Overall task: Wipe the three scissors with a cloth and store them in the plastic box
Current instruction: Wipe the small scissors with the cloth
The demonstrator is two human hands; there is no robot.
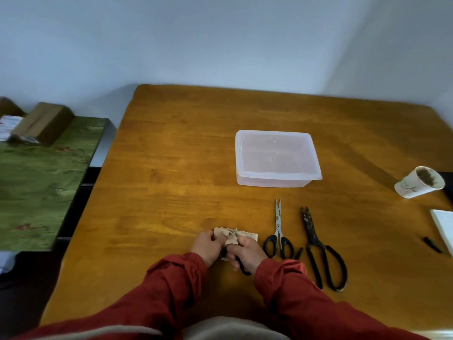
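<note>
Near the front edge of the desk (171, 143), the left hand (208, 245) pinches a beige cloth (246, 235) with curled fingers. The right hand (247, 253) wraps its fingers round the black handle of the small scissors (242, 267), whose blades seem buried in the cloth, though blur hides most of them. Just to the right lie the steel-bladed scissors (278, 227) and the dark shears (316, 244), side by side but not touching. Beyond them stands the plastic box (277, 158), lid on.
</note>
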